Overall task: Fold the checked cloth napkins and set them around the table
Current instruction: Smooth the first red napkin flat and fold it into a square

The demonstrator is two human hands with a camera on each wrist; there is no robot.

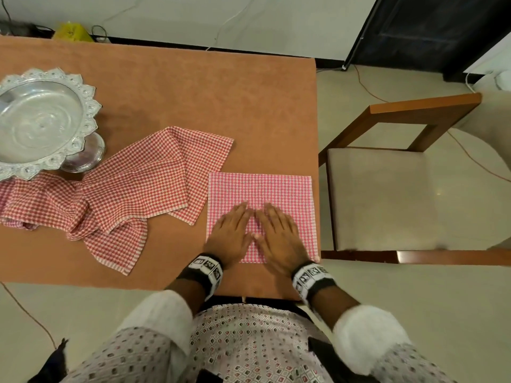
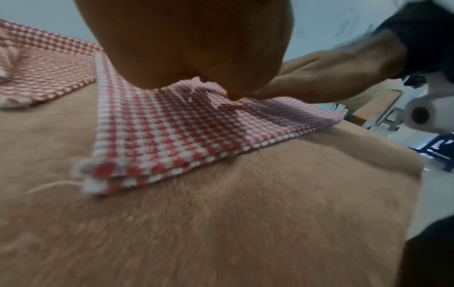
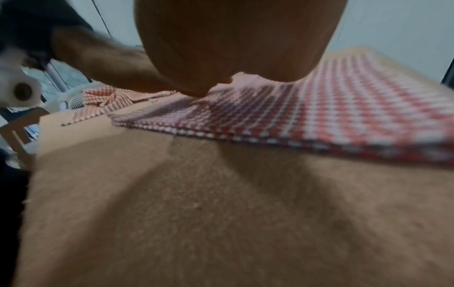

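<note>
Only from the head view are straight fingers seen, left hand point(image 1: 231, 239) and right hand point(image 1: 279, 240) pressed flat on the folded napkin point(image 1: 260, 192), whose stacked layered edges are shown by the wrist views.

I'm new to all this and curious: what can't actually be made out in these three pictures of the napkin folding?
- Fingers of the left hand: left wrist view, hidden behind the palm.
- Fingers of the right hand: right wrist view, likewise.
- Folded napkin: number of layers unclear, wrist views blurred.
- Silver tray: head view, cut off by the left edge.
- Unfolded napkins: overlapping heap, count unclear.
</note>
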